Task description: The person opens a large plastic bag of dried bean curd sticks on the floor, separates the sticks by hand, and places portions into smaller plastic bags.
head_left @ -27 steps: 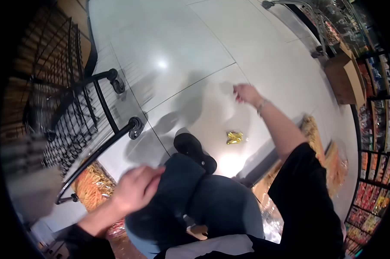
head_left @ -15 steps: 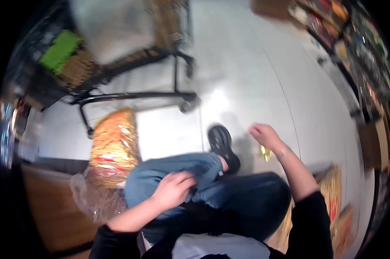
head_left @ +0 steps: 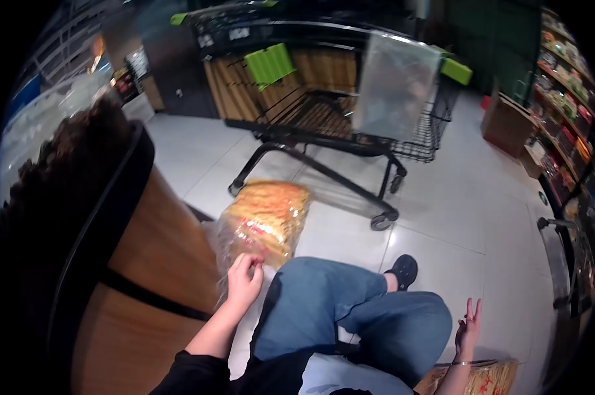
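Observation:
My left hand (head_left: 246,276) is at the lower edge of a clear plastic bag (head_left: 269,214) full of orange-yellow strips, which lies on the floor. Its fingers are curled together at the plastic, and whether they pinch it is too small to tell. Out to the right of my knee, my right hand (head_left: 467,329) is raised with two fingers stretched apart and nothing visible in it. Below that hand another package of yellowish strips (head_left: 498,378) lies partly hidden by my forearm.
A black shopping cart (head_left: 323,125) with green parts stands ahead. A wooden display bin (head_left: 152,263) with dark goods rises at the left. Stocked shelves (head_left: 567,105) and a cardboard box (head_left: 508,125) are at the right, with another cart frame (head_left: 560,263) nearer.
The view has swung up and left. My left hand has gone from over my leg to the bag on the floor. My right hand's fingers have spread, and the gold wrapper is out of sight.

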A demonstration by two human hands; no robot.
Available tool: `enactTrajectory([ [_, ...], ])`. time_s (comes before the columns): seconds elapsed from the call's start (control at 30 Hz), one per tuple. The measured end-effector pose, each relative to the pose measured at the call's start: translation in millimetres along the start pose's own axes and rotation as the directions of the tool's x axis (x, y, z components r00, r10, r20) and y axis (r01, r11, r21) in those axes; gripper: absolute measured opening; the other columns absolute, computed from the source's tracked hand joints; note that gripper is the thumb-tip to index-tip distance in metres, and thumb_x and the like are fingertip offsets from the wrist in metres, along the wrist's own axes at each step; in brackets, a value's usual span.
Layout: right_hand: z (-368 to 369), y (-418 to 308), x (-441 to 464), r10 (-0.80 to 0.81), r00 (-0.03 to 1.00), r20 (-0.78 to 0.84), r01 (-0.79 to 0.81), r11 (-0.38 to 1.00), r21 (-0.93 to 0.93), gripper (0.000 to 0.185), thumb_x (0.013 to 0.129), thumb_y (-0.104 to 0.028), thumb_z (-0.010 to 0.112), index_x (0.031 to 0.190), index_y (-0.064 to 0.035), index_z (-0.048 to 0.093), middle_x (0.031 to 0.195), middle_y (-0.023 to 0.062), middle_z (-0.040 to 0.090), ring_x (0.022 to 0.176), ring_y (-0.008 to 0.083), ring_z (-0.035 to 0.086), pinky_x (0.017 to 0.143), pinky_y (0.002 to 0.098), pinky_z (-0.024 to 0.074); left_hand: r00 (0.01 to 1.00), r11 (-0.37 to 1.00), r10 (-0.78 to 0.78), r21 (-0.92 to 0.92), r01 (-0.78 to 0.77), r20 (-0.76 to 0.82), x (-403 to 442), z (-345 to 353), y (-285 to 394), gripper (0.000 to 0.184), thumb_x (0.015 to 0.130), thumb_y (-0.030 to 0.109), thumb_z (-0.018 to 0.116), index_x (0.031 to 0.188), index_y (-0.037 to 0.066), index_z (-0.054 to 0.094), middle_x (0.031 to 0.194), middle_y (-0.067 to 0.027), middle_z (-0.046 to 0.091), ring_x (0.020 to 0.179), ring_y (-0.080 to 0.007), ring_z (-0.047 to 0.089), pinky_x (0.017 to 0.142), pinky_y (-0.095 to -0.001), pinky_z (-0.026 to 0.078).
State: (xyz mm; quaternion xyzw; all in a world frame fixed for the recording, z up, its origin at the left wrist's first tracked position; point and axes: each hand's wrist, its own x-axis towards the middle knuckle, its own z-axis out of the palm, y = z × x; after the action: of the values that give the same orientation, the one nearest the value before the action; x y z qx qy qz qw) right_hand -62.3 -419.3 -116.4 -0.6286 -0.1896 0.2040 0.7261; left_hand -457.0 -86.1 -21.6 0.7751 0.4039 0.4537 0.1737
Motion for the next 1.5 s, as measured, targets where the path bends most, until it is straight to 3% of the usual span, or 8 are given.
enactTrajectory([
  [0.3, 80, -71, 4, -0.14, 0.963, 0.229, 0.118, 0.987, 0.104, 0.063, 0.078, -0.008, 0.036, 0.133, -0.0105, 0.006, 0.125, 0.0221, 0.035, 0.06, 0.0019, 0.034, 0.058, 0.0138, 0.0306, 0.939, 0.727, 0.052, 0.658, 0.199, -0.341, -31, -51, -39, 0.032, 0.065, 0.008, 0.062, 0.095, 0.007, 0.051, 0.11, -0.0223, 0.034, 0.101, -0.0375, 0.035, 0.084, -0.0381, 0.033],
  [0.47, 160, -70, -4, -0.107, 0.794, 0.599, 0.176, 0.983, -0.058, 0.034, 0.082, -0.007, 0.04, 0.115, -0.0007, 0.04, 0.104, 0.0146, 0.053, 0.076, 0.0094, 0.043, 0.074, 0.0224, 0.0364, 0.803, 0.792, -0.589, 0.137, 0.595, -0.087, -40, -32, -79, 0.01, 0.08, 0.012, 0.05, 0.086, 0.005, 0.053, 0.076, -0.0139, 0.052, 0.07, -0.0326, 0.051, 0.067, -0.0374, 0.042],
  [0.63, 327, -51, -26, 0.082, 0.302, 0.95, 0.462, 0.859, -0.221, 0.027, 0.079, -0.014, 0.054, 0.104, -0.005, 0.051, 0.097, 0.0084, 0.051, 0.083, 0.0129, 0.051, 0.068, 0.0199, 0.0411, 0.76, 0.659, -0.645, -0.562, 0.5, -0.079, 55, -8, -105, 0.019, 0.088, 0.021, 0.037, 0.072, 0.01, 0.041, 0.055, 0.0035, 0.038, 0.04, -0.0059, 0.034, 0.035, -0.0194, 0.026],
  [0.93, 528, -78, 12, -0.288, 0.51, 0.81, 0.594, 0.8, -0.09, 0.02, 0.073, -0.014, 0.056, 0.088, -0.0004, 0.056, 0.086, 0.0176, 0.058, 0.078, 0.0274, 0.057, 0.07, 0.0331, 0.0444, 0.801, 0.367, -0.598, -0.881, 0.298, 0.021, 191, -24, 8, 0.015, 0.088, 0.021, 0.039, 0.079, 0.01, 0.035, 0.057, 0.0017, 0.034, 0.042, -0.0067, 0.03, 0.037, -0.0218, 0.025],
  [1.07, 501, -108, 58, -0.534, 0.346, 0.771, 0.795, 0.604, 0.062, 0.014, 0.073, -0.001, 0.047, 0.078, -0.0035, 0.06, 0.067, 0.0116, 0.059, 0.062, 0.022, 0.058, 0.058, 0.0294, 0.0457, 0.854, 0.239, -0.513, -0.94, 0.242, 0.09, 177, -33, 44, 0.02, 0.086, 0.027, 0.042, 0.076, 0.013, 0.033, 0.055, 0.0042, 0.03, 0.041, -0.004, 0.025, 0.035, -0.0184, 0.019],
  [1.2, 429, -90, 134, -0.18, 0.826, 0.534, 0.253, 0.965, -0.067, 0.013, 0.077, -0.002, 0.046, 0.078, -0.0013, 0.059, 0.063, 0.0019, 0.057, 0.056, 0.008, 0.053, 0.049, 0.0205, 0.0426, 0.803, 0.294, -0.58, -0.884, 0.364, 0.138, 88, -34, 11, 0.024, 0.086, 0.031, 0.043, 0.072, 0.014, 0.034, 0.05, 0.0055, 0.025, 0.037, -0.0034, 0.022, 0.033, -0.0183, 0.016],
  [1.33, 373, 1, 126, 0.027, 0.84, 0.541, 0.213, 0.902, -0.376, 0.015, 0.078, -0.002, 0.047, 0.084, 0.0005, 0.06, 0.065, 0.004, 0.058, 0.055, 0.0088, 0.053, 0.048, 0.0214, 0.0435, 0.559, 0.138, -0.764, -0.764, 0.63, 0.323, -19, 0, -18, 0.026, 0.086, 0.03, 0.042, 0.07, 0.015, 0.031, 0.05, 0.0025, 0.028, 0.038, -0.0077, 0.027, 0.034, -0.0214, 0.025],
  [1.5, 360, 15, 82, 0.051, 0.819, 0.571, 0.206, 0.903, -0.376, 0.018, 0.08, -0.002, 0.044, 0.09, 0.0006, 0.059, 0.066, 0.0043, 0.057, 0.057, 0.0081, 0.052, 0.051, 0.0215, 0.0444, 0.615, 0.315, -0.75, -0.685, 0.657, 0.245, -50, 16, -46, 0.026, 0.088, 0.03, 0.04, 0.07, 0.011, 0.035, 0.049, 0.0012, 0.032, 0.039, -0.0074, 0.032, 0.033, -0.0203, 0.03],
])
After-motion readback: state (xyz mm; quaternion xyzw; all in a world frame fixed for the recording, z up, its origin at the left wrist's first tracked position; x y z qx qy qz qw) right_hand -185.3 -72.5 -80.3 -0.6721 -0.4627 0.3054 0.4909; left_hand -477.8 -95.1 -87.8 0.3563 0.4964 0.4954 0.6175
